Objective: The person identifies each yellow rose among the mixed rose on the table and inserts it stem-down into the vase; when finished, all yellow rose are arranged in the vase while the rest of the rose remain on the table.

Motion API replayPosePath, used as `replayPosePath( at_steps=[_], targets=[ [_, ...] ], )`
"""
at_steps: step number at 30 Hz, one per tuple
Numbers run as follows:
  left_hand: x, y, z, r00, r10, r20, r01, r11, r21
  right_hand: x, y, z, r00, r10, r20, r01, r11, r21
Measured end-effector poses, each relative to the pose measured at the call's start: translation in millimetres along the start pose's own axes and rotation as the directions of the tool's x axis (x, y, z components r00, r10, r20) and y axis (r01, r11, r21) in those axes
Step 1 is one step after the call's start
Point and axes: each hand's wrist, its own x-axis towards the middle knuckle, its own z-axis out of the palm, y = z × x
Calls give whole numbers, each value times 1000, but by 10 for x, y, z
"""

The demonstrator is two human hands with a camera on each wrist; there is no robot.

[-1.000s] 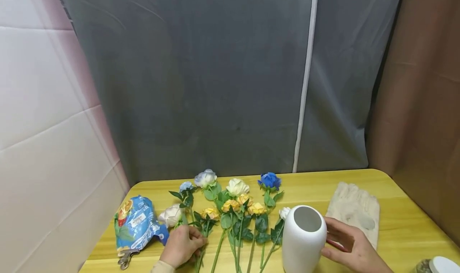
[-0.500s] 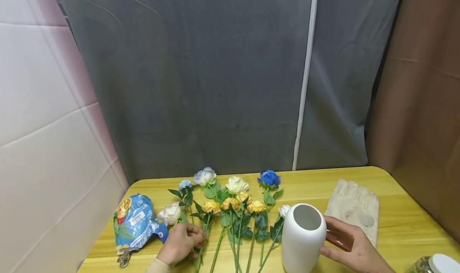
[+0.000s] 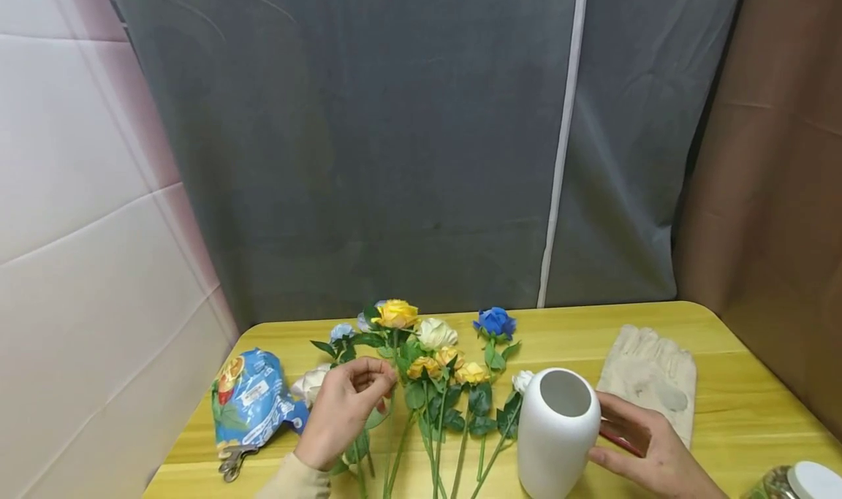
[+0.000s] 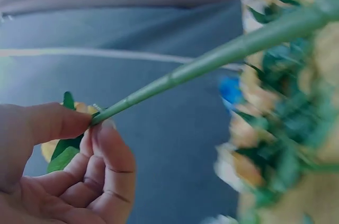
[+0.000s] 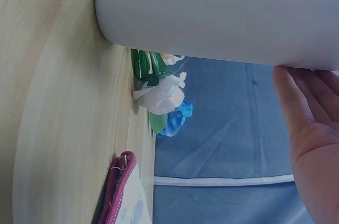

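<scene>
My left hand (image 3: 343,405) pinches the green stem (image 4: 212,58) of a yellow rose (image 3: 396,314) between thumb and fingertips. The rose stands upright above the flowers on the table; its stem runs out past the fingers in the left wrist view. My right hand (image 3: 647,444) touches the right side of a white vase (image 3: 555,444) with extended fingers. The vase stands upright, mouth up. Between the hands lie several artificial flowers, among them a cream rose (image 3: 436,334), a yellow rose (image 3: 471,372), a blue rose (image 3: 496,323) and a small white rose (image 3: 522,381).
A blue printed bag (image 3: 248,397) with a metal clip (image 3: 233,464) lies at the left. Behind the right hand is a pale cloth glove (image 3: 647,375). A white-lidded jar (image 3: 814,479) stands at the front right. Grey curtain (image 3: 395,155) hangs behind the wooden table (image 3: 191,470).
My left hand has lifted a yellow rose from among the flowers, raising it up and slightly to the right. My right hand stays at the vase.
</scene>
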Motion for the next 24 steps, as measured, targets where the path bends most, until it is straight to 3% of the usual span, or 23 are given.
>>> replayPosePath(
  at_steps=[3, 7, 10, 13, 16, 18, 24],
  targets=[
    [-34, 220, 109, 996, 81, -47, -83, 995, -45, -4, 12, -5, 1000, 18, -5, -18, 1000, 5],
    [-76, 447, 234, 977, 186, -107, -198, 974, -109, 1, 22, -6, 1000, 6, -1, -6, 1000, 9],
    [-88, 580, 312, 955, 249, -163, -277, 945, -176, 5, 24, -4, 1000, -26, 5, 26, 1000, 10],
    [-84, 700, 380, 921, 311, -234, -366, 898, -245, 5, 22, -3, 998, -64, 9, 64, 998, 6],
    [-71, 817, 441, 875, 373, -310, -465, 825, -322, 7, 13, 1, 997, -77, 10, 76, 997, 8],
    [-60, 890, 483, 840, 407, -359, -530, 757, -381, 8, -1, 2, 997, -72, 11, 72, 997, 9],
    [-2, 1069, 611, 728, 453, -514, -685, 476, -551, 24, -65, 11, 1000, -6, 7, 6, 1000, 3]
  ],
)
